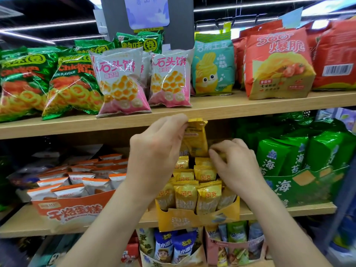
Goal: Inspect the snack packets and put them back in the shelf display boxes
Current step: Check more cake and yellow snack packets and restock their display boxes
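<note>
Yellow box (192,218) of packets (185,195), left hand (154,151) pinching packet (196,139)

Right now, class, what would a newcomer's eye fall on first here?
At the centre, the left hand pinches a raised yellow packet by its top, the right hand at its lower corner, above the yellow display box on the middle shelf. A big orange-red chip bag glares from the top shelf, right.

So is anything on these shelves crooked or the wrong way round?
Yes. On the top shelf, the far-right red bag shows its barcode back, while the orange bag beside it faces forward. The green ring-snack bags on the left lean sideways.
</note>
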